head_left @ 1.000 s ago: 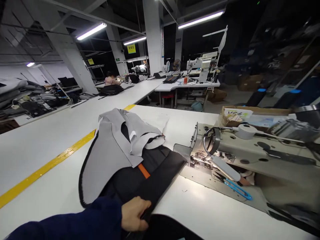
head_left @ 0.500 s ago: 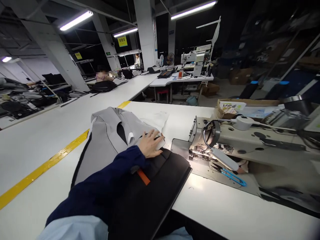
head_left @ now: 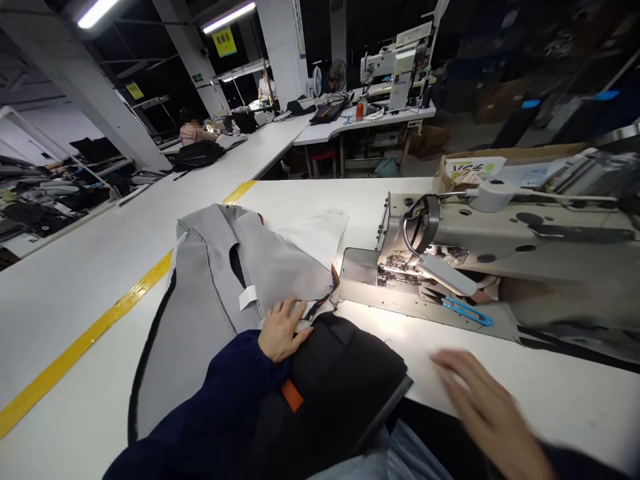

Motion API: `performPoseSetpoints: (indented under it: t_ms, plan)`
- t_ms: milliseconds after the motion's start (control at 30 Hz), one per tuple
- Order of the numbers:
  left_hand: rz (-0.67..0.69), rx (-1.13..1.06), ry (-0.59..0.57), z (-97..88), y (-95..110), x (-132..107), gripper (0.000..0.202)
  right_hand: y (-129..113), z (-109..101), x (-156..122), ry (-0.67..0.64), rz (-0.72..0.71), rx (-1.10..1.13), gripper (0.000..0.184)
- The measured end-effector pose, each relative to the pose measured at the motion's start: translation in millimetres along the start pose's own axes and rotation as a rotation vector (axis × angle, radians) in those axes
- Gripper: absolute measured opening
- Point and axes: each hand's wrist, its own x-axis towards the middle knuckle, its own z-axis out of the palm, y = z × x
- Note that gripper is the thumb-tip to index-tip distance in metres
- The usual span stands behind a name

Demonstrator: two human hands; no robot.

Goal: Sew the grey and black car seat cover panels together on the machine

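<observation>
My left hand (head_left: 283, 331) lies on a sewn fabric piece, its fingers resting over the edge where grey cloth meets black. The grey part (head_left: 200, 287) spreads to the left, with a small white label (head_left: 248, 297) and a dark slit. Its black part (head_left: 350, 360) lies towards me and bears an orange tab (head_left: 291, 396). My right hand (head_left: 487, 407) is blurred by motion above the table's front edge, fingers stretched out and nothing seen in them. It is to the right of the black cloth, apart from it.
A sewing machine (head_left: 500, 233) with a lit lamp stands at the right. Blue-handled thread snips (head_left: 467, 311) lie on its bed. Behind it is a cardboard box (head_left: 443, 175). Yellow tape (head_left: 100, 327) crosses the white table (head_left: 45, 287). Another person (head_left: 191, 130) sits far left.
My right hand has come into view from the lower right. My left hand has shifted slightly left and down over the cloth. The camera has tilted downward.
</observation>
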Motion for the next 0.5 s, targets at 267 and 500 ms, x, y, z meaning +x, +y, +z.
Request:
performPoseSetpoints:
  t_ms: [267,500]
  plan:
    - [0.488,-0.001,-0.105,-83.7,35,55,0.041,-51,119,35,-0.228,0.076,0.102,0.010]
    - [0.988,-0.163,-0.302,0.3,23,129,0.042,-41,105,11,-0.282,0.164,0.141,0.012]
